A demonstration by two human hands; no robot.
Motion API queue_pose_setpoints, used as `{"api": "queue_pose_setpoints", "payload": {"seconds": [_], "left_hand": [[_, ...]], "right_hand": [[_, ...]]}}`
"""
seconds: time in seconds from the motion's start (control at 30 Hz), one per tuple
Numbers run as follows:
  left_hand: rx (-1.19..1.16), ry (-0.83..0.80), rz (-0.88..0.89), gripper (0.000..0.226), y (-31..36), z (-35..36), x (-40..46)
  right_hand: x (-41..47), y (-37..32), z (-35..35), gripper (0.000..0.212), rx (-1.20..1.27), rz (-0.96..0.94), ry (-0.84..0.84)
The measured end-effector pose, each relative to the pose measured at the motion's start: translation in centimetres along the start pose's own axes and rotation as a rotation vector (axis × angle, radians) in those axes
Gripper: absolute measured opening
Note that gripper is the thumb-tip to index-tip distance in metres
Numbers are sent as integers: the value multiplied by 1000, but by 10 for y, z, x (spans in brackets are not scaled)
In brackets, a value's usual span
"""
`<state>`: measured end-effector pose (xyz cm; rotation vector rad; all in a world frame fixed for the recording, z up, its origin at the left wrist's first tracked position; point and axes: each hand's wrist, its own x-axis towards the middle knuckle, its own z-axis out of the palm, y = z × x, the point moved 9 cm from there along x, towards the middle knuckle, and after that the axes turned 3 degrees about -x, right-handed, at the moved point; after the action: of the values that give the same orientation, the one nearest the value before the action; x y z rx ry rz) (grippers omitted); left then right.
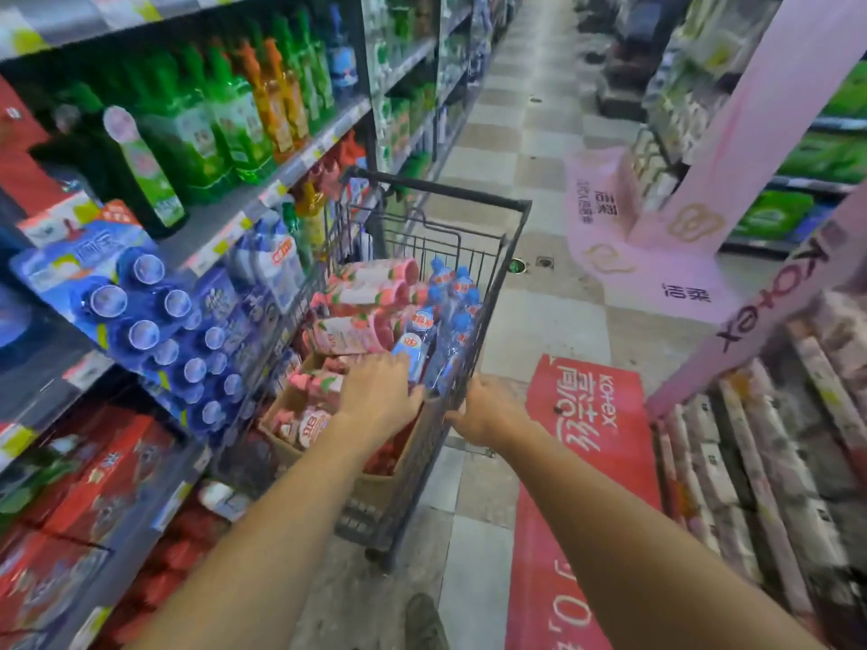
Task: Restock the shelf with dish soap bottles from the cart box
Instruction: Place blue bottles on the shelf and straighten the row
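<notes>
Pink bottles (349,333) fill cart (497,283) — left hand (377,391) grip unclear, right hand (488,410) clenched on rim.

light: I see even, fairly bright store light, no hard shadows | blur: motion smear on left shelf (262,190) bottles | edges: wide-angle bending | far aisle soft

Left hand (380,391) reaches among pink bottles (349,333); right hand (488,412) grips the cart (492,283) rim.
</notes>
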<state>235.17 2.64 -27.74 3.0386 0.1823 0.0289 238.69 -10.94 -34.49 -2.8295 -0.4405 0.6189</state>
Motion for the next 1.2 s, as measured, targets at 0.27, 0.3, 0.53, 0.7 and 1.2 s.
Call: {"api": "queue_pose_setpoints", "payload": {"seconds": [0.27, 0.3, 0.53, 0.7, 1.2], "left_hand": [[-47, -195, -49, 40, -39, 84, 46], [-48, -221, -53, 39, -42, 91, 50], [-99, -274, -87, 45, -50, 122, 99], [-102, -305, -113, 44, -46, 138, 142], [-389, -454, -476, 78, -67, 209, 228]], "right_hand": [[90, 21, 47, 67, 43, 84, -92], [98, 22, 49, 66, 47, 84, -98], [160, 30, 44, 53, 203, 87, -138], [206, 55, 24, 52, 444, 147, -14], [287, 86, 67, 80, 515, 191, -368]]}}
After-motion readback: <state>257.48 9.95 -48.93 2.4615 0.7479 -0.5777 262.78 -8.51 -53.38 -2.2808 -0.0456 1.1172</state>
